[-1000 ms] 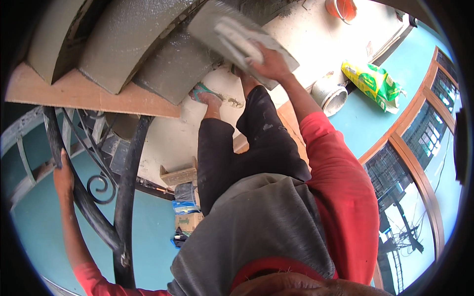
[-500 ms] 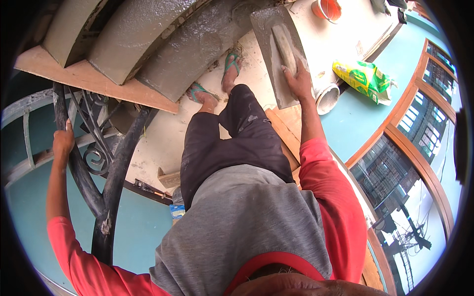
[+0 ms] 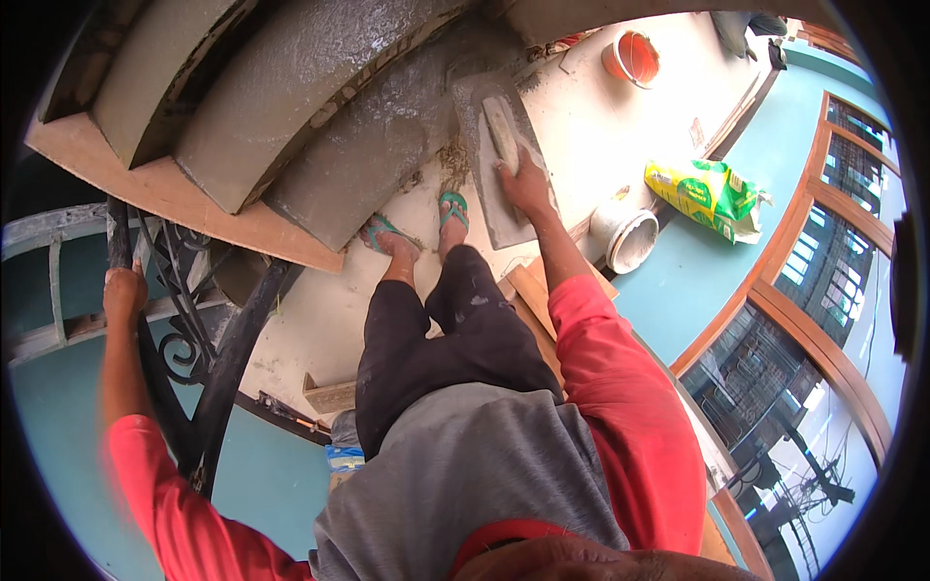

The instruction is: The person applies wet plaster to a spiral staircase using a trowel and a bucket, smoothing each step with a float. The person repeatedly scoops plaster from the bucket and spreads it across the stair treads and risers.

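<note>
My right hand (image 3: 528,184) is closed round the pale handle of a wide rectangular plastering float (image 3: 502,213). The float's upper end reaches the wet cement at the right end of the lowest curved step (image 3: 363,145), though whether it touches cannot be told. Cement smears cover its blade. On the left, my left hand (image 3: 124,290) grips a dark, branch-like railing post (image 3: 118,237), fingers wrapped round it. Above, a second curved step (image 3: 291,92) has a shiny wet grey coat. A thin brown board (image 3: 184,194) stands along the steps' near ends.
My sandalled feet stand on the pale floor just below the lowest step. To the right are an orange bucket (image 3: 632,58), a whitish bucket (image 3: 632,242) and a yellow-green bag (image 3: 712,198) by the blue wall. Wooden planks (image 3: 538,295) lie beside my right leg.
My right hand has moved left with the float, bringing its upper end to the lowest step. My left hand stays on the railing post, slightly lower in view. The view has shifted a little.
</note>
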`<state>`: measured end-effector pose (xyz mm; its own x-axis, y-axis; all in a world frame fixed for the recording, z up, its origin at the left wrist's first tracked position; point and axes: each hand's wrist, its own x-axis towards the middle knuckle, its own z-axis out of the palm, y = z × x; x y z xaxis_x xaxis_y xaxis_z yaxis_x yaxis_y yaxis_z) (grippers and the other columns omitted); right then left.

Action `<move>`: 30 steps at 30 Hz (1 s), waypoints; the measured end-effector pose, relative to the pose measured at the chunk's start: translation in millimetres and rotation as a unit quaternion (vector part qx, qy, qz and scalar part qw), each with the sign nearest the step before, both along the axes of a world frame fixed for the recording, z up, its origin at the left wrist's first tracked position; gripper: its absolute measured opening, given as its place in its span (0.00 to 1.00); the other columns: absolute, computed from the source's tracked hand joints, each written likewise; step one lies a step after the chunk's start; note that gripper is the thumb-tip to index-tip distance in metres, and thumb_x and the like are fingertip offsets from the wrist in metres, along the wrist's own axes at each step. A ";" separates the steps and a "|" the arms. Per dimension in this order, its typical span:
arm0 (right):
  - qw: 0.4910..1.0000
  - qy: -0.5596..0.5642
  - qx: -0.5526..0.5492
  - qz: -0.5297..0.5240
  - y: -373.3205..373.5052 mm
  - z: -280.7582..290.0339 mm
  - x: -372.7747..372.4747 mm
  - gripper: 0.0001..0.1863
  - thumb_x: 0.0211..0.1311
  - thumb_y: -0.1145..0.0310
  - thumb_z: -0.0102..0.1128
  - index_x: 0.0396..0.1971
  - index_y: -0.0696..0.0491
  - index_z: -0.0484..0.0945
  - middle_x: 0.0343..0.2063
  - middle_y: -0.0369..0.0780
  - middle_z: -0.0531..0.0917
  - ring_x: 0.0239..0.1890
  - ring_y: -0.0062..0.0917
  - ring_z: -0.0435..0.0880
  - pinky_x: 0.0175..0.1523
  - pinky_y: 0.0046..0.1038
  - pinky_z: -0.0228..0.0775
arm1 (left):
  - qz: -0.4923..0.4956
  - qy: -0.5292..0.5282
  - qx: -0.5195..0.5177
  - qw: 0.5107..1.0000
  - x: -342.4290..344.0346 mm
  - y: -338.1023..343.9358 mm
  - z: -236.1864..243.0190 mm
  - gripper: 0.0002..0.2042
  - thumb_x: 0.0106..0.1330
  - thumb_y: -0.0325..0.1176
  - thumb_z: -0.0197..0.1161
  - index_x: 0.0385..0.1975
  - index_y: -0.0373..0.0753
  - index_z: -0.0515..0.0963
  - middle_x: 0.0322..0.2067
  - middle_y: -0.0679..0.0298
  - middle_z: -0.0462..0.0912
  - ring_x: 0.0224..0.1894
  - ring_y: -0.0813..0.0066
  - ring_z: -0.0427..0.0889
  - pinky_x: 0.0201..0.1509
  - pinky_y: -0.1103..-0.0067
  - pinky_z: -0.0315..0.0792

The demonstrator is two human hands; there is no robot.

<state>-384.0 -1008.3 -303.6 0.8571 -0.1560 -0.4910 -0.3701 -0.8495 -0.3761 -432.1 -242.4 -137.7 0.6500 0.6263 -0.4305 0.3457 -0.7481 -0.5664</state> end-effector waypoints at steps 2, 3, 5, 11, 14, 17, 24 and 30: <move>0.999 -0.022 -0.007 -0.027 2.7 -22.8 20.3 0.37 0.67 0.49 0.58 0.69 0.55 0.63 0.43 0.60 0.85 0.48 0.57 0.84 0.55 0.50 0.75 | -0.014 -0.081 0.010 0.997 28.0 -73.9 4.3 0.39 0.75 0.61 0.46 0.57 0.21 0.70 0.57 0.34 0.76 0.61 0.38 0.76 0.65 0.58 0.70; 0.999 -0.010 0.001 -0.040 3.9 -28.3 27.5 0.38 0.67 0.48 0.58 0.69 0.57 0.63 0.45 0.61 0.84 0.50 0.57 0.83 0.57 0.50 0.74 | -0.031 -0.143 0.007 0.989 36.2 -133.1 14.4 0.38 0.75 0.61 0.47 0.59 0.22 0.71 0.60 0.34 0.74 0.64 0.39 0.74 0.67 0.59 0.68; 0.998 0.012 0.038 -0.052 21.3 -38.2 53.9 0.39 0.67 0.47 0.57 0.68 0.60 0.63 0.48 0.63 0.82 0.54 0.59 0.81 0.60 0.50 0.71 | -0.057 -0.342 -0.086 0.934 5.2 -146.6 -11.5 0.35 0.75 0.59 0.51 0.64 0.30 0.71 0.68 0.38 0.67 0.71 0.43 0.65 0.73 0.59 0.60; 0.998 -0.021 -0.003 -0.062 4.0 -95.7 71.5 0.36 0.68 0.49 0.56 0.69 0.54 0.62 0.47 0.60 0.84 0.52 0.57 0.82 0.58 0.51 0.72 | 0.209 -0.325 -0.288 0.876 -134.2 -328.1 17.2 0.20 0.69 0.45 0.69 0.47 0.32 0.80 0.41 0.54 0.83 0.45 0.68 0.84 0.52 0.75 0.76; 0.996 0.005 0.024 -0.084 -6.2 -100.9 84.7 0.41 0.68 0.45 0.54 0.71 0.58 0.60 0.52 0.62 0.81 0.57 0.58 0.79 0.63 0.49 0.69 | 0.572 -0.396 -0.277 0.663 -239.8 -294.6 25.6 0.26 0.68 0.48 0.70 0.57 0.35 0.76 0.53 0.53 0.80 0.55 0.65 0.79 0.58 0.70 0.71; 0.994 0.005 0.039 -0.103 -23.9 -103.2 97.0 0.44 0.68 0.41 0.53 0.71 0.62 0.60 0.55 0.64 0.79 0.61 0.57 0.77 0.66 0.47 0.67 | 0.615 -0.519 -0.295 0.516 -278.0 -265.9 50.3 0.39 0.67 0.53 0.68 0.70 0.33 0.65 0.64 0.52 0.72 0.69 0.64 0.67 0.71 0.58 0.60; 0.998 -0.008 0.027 -0.050 -49.9 -159.0 143.4 0.45 0.69 0.38 0.51 0.71 0.61 0.62 0.58 0.62 0.77 0.64 0.55 0.75 0.68 0.43 0.66 | 0.386 -0.686 -0.369 0.494 -261.9 -218.0 0.5 0.31 0.71 0.50 0.65 0.64 0.30 0.70 0.63 0.54 0.73 0.67 0.66 0.67 0.77 0.65 0.51; 0.998 -0.056 -0.016 -0.015 -73.4 -220.1 190.3 0.41 0.69 0.39 0.53 0.72 0.53 0.64 0.55 0.59 0.81 0.61 0.51 0.79 0.64 0.43 0.69 | 0.335 -0.748 -0.260 0.511 -261.5 -206.5 -30.0 0.28 0.73 0.49 0.61 0.60 0.29 0.73 0.61 0.54 0.74 0.65 0.66 0.69 0.77 0.66 0.50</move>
